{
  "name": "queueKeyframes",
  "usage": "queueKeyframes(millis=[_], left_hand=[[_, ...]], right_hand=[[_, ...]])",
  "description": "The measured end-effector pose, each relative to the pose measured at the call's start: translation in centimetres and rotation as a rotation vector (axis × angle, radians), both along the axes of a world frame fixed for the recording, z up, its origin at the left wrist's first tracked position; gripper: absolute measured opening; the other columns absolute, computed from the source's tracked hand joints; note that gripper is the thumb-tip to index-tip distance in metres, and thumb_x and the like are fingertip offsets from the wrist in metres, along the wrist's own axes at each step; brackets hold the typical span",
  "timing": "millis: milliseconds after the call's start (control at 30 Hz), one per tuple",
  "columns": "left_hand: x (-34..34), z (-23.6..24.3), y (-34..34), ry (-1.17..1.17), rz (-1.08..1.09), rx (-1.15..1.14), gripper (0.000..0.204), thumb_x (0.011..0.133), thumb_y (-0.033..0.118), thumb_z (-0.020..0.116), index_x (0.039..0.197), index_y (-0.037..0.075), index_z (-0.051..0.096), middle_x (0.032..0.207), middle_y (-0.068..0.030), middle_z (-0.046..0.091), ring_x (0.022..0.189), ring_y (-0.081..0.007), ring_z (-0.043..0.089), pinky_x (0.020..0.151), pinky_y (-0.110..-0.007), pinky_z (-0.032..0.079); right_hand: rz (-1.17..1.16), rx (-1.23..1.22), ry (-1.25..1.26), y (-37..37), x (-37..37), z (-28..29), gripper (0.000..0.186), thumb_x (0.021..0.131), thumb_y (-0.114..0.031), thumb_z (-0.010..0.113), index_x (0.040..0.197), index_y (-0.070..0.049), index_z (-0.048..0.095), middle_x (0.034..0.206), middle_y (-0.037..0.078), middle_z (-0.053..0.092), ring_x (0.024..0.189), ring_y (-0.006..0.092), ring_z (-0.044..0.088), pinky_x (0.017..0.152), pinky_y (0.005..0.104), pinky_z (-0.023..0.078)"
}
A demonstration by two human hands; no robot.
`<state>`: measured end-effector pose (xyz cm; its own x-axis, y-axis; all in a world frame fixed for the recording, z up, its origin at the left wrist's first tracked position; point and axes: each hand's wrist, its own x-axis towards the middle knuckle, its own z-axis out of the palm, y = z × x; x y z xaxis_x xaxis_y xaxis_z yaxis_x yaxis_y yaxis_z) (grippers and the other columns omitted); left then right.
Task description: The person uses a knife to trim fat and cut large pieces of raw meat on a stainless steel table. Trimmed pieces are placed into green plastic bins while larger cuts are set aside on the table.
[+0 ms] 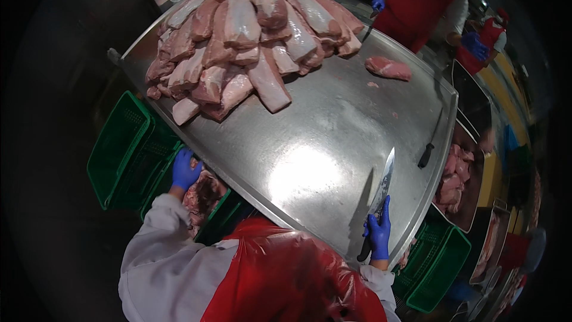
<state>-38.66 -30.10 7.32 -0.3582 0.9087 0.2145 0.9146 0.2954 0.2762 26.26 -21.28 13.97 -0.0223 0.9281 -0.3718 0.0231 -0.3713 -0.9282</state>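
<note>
In my right hand (pixel 379 231), gloved in blue, is a knife (pixel 384 182). Its black handle end sticks out below my fingers, and its blade points away from me over the bare steel table (pixel 322 125). My left hand (pixel 187 170), also in a blue glove, is over the table's left edge, above a green crate of meat trimmings (pixel 202 200). Its fingers look curled, and whatever they may hold is hidden. A large pile of pale pink meat slabs (pixel 241 30) covers the far left of the table. One small meat piece (pixel 388 68) lies apart at the far right.
A second black-handled knife (pixel 426 155) rests near the table's right edge. Green crates (pixel 122 152) stand at left, another green crate (pixel 438 265) at lower right. Beyond the right edge is a bin of meat chunks (pixel 453 182). Co-workers in red aprons (pixel 420 3) stand across the table.
</note>
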Motion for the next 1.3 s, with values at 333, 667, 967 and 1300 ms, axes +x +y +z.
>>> queueKeyframes(millis=[333,667,967,1300], left_hand=[[3.7,17.1,50.5,-0.064,0.062,0.272,0.101,0.069,0.058,0.075,0.142,-0.001,0.038,0.143,-0.0255,0.042,0.13,-0.0427,0.043,0.106,-0.048,0.039],[-3.9,14.6,72.6,-0.793,0.385,-0.236,0.075,0.078,0.051,0.068,0.135,0.007,0.048,0.125,-0.0176,0.056,0.11,-0.0349,0.058,0.092,-0.043,0.048],[-8.0,13.4,64.6,-1.547,0.075,0.098,0.048,0.088,0.034,0.057,0.125,0.004,0.06,0.117,-0.0189,0.066,0.106,-0.0373,0.063,0.096,-0.05,0.05],[1.7,2.6,40.3,-2.062,-0.173,-0.146,0.053,0.088,0.025,0.054,0.135,-0.001,0.051,0.13,-0.02,0.059,0.118,-0.0362,0.058,0.107,-0.048,0.044]], right_hand=[[0.174,0.015,-0.164,6.5,-13.0,4.2,0.083,0.092,0.0,0.053,0.158,-0.026,0.012,0.077,0.003,0.061,0.055,0.0084,0.051,0.048,0.0253,0.046],[-0.377,-0.184,-0.27,-2.4,-11.8,3.0,0.084,0.088,0.008,0.049,0.158,-0.026,0.016,0.095,0.007,0.061,0.057,0.0093,0.051,0.047,0.0239,0.044],[-0.463,-0.21,-0.184,-5.8,-11.1,0.1,0.083,0.088,0.008,0.048,0.158,-0.025,0.019,0.095,0.006,0.062,0.054,0.0078,0.05,0.045,0.0225,0.042],[-0.54,-0.167,-0.129,-12.0,-7.6,-1.8,0.081,0.09,0.007,0.047,0.158,-0.026,0.018,0.082,0.003,0.057,0.053,0.0076,0.046,0.043,0.0224,0.039]])
